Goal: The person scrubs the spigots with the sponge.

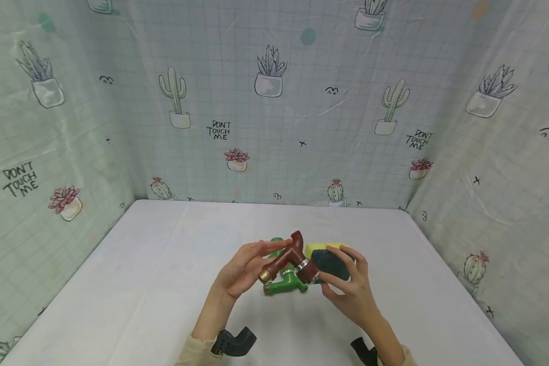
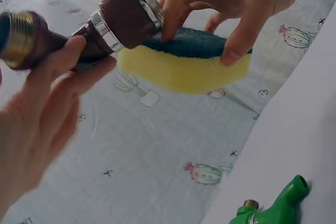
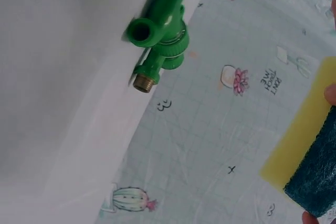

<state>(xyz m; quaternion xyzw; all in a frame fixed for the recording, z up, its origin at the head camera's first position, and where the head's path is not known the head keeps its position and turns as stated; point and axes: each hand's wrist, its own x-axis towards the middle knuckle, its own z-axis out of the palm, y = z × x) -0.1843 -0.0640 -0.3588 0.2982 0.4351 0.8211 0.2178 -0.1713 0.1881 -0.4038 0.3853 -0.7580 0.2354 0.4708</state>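
A dark red-brown tap with a brass threaded end and a silver-banded knob is held up above the table by my left hand. In the left wrist view, that hand's fingers lie along the body of the tap. My right hand grips a sponge between thumb and fingers. The sponge has a yellow foam side and a dark green scouring side. It is held close beside the tap's knob; whether they touch is unclear.
A green tap with a brass threaded outlet lies on the white table behind the held things, partly hidden by them in the head view. Cloth walls printed with cacti stand at the back and both sides.
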